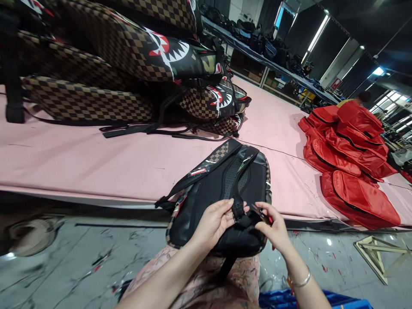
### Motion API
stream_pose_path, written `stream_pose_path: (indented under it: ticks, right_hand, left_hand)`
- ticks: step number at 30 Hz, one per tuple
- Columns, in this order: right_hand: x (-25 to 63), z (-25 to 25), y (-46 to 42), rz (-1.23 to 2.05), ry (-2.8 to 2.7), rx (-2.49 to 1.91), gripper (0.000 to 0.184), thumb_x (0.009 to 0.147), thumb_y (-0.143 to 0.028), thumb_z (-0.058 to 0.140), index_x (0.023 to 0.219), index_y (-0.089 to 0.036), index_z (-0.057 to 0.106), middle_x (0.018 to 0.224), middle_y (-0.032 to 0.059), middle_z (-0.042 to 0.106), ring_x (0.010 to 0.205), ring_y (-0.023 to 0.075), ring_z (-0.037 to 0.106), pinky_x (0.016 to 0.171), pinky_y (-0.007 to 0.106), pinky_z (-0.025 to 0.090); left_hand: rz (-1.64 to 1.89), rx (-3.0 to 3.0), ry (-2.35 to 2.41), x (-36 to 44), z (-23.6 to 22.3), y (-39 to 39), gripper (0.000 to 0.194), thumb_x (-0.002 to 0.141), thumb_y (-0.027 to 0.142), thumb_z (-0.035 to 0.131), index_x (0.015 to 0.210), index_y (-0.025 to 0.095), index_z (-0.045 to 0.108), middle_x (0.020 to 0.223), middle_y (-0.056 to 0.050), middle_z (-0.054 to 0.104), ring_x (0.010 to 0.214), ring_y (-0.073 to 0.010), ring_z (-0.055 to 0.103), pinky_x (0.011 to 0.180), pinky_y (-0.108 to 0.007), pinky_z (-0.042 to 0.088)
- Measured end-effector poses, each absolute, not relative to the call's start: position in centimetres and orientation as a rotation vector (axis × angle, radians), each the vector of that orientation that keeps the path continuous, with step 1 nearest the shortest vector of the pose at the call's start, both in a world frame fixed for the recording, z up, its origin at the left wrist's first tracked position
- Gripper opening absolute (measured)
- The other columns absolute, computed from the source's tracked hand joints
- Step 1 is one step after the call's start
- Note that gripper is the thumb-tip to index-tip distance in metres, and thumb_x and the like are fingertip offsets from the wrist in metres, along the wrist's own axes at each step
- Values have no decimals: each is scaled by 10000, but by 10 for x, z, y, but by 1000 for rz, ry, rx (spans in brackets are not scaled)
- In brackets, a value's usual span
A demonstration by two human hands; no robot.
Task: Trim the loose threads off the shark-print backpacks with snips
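A black backpack [209,214] with brown checkered edging lies back side up, partly on the pink table edge and partly over my lap. My left hand [217,221] is closed on one of its shoulder straps [237,201], near the buckle end. Close beside it, my right hand [273,225] grips small thread snips [257,209], with a bit of red showing by the fingers. The snips' dark tips point toward the strap. Whether they touch it is hard to tell against the black fabric.
Checkered backpacks with shark-mouth prints [128,56] are heaped at the left on the pink table [112,167]. Red bags [347,141] are piled at the right. A metal frame [376,257] stands on the scrap-strewn floor; something blue [315,300] sits below. A person [363,98] is behind the red pile.
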State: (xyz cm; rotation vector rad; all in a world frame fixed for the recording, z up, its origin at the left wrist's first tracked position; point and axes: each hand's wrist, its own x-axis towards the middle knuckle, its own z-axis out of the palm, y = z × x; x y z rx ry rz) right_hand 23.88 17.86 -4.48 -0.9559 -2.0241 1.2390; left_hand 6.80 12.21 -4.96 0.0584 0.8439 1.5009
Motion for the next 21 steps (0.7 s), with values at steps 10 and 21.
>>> stream_pose_path:
  ticks: [10,21]
  right_hand:
    - [204,-91,163,1507,-1563,-1052,201,656,-326,637,742,-173,538,620,-34,486,553,91,423,522,206,356]
    - [193,-98,157,1380,-1586,-1031,165,706,-316,594,712,-161,539,668,-3,508,642,123,477,629,245,405]
  left_hand:
    - [1549,270,934,60,-54,103,305,767,340,604,1009,160,557,921,-98,664,893,-228,628,772,-348,513]
    - [1246,1326,1929,69,-67,93,157,709,327,645,621,207,594,667,-19,562,655,-177,526,634,-262,380]
